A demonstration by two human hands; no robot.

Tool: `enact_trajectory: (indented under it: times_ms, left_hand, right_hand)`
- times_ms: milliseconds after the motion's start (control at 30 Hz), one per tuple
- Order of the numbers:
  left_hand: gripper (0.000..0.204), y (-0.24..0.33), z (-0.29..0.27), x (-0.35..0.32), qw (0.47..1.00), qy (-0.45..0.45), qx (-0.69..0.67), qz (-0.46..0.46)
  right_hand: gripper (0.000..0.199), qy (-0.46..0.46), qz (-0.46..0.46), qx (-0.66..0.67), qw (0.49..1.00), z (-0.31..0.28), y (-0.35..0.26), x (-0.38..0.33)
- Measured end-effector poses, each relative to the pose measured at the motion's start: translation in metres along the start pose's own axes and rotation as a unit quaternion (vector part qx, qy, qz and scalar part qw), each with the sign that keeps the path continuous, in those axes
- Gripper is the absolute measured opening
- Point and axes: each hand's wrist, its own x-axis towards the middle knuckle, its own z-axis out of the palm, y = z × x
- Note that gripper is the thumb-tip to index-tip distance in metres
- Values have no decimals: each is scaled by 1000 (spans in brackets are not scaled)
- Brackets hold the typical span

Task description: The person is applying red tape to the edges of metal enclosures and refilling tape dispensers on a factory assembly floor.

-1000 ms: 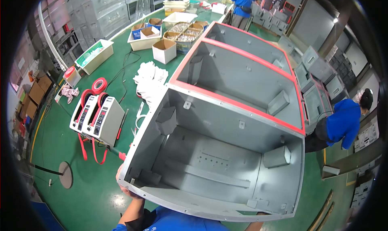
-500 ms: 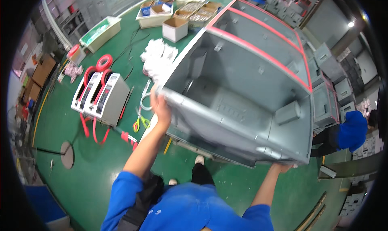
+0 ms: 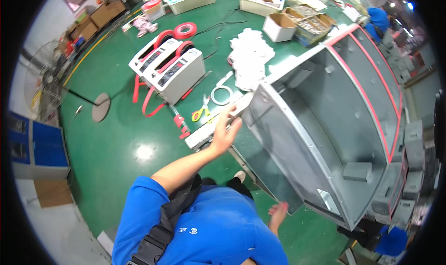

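A large grey metal cabinet [image 3: 297, 149], open-topped toward me, stands at the right with red tape along its inner compartment edges. My left hand [image 3: 225, 132] is beside its near left corner, off the metal, with fingers spread and nothing in them. Below it runs a white rail end [image 3: 204, 134]. My right hand [image 3: 278, 214] is lower, close to the near bottom edge of a grey panel [image 3: 265, 163] under the cabinet. Its fingers look loosely bent and apart; whether they touch the panel is unclear. A small grey box [image 3: 357, 171] sits inside the cabinet.
On the green surface lie yellow-green scissors [image 3: 201, 114], a pale tape roll [image 3: 222, 95], white gloves or cloths [image 3: 251, 56] and a tape dispenser [image 3: 172, 74] with red tape. Bins [image 3: 260, 5] line the back. A co-worker [image 3: 392, 242] is at the lower right.
My view has turned left, so the scene shifts right. My left hand has let go of the cabinet's corner, and my right hand has come away from its lower right edge.
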Motion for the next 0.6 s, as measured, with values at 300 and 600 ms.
enact_trajectory:
  times_ms: [300,600]
  left_hand:
    - [31,-10,-106,-14,985,95,132,49]
    - [48,-198,-363,72,888,289,338,-118]
  right_hand:
    - [25,-517,-15,-127,846,311,-75,-37]
    - [28,-382,-81,-77,917,418,-19,-38]
